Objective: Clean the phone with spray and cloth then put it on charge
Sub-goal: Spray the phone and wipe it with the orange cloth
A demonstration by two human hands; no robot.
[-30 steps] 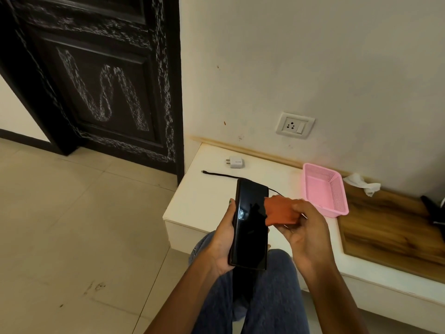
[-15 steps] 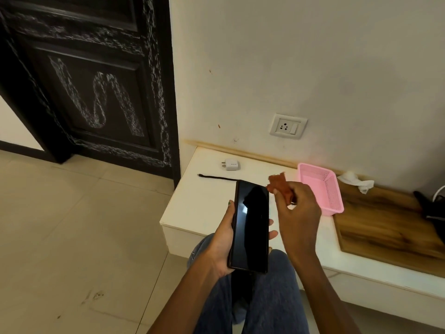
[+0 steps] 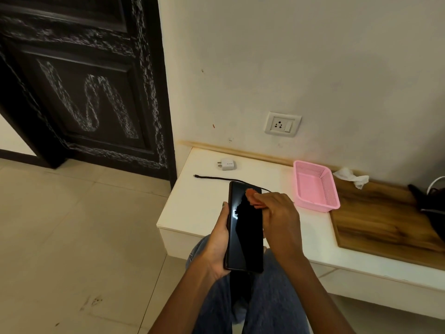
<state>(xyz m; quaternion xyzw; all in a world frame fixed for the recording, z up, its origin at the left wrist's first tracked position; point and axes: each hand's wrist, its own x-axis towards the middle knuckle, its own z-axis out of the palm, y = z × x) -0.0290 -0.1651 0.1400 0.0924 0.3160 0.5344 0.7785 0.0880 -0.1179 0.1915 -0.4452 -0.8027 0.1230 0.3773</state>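
Wiping: you are on the cloth step, with charging not yet begun.
Phone: the phone (image 3: 245, 227) sits at centre frame, screen up, above your lap.
Left hand: your left hand (image 3: 218, 239) is wrapped around the phone's left edge and underside.
Right hand: your right hand (image 3: 277, 213) pinches the orange cloth (image 3: 252, 197) against the screen's upper right; it looks bunched, though mostly hidden by your fingers.
Charging kit: the black cable (image 3: 216, 178) and white adapter (image 3: 226, 163) lie apart on the white ledge (image 3: 192, 208), below the wall socket (image 3: 283, 124).
Next: probably finish the wipe, then join the cable, adapter and socket.
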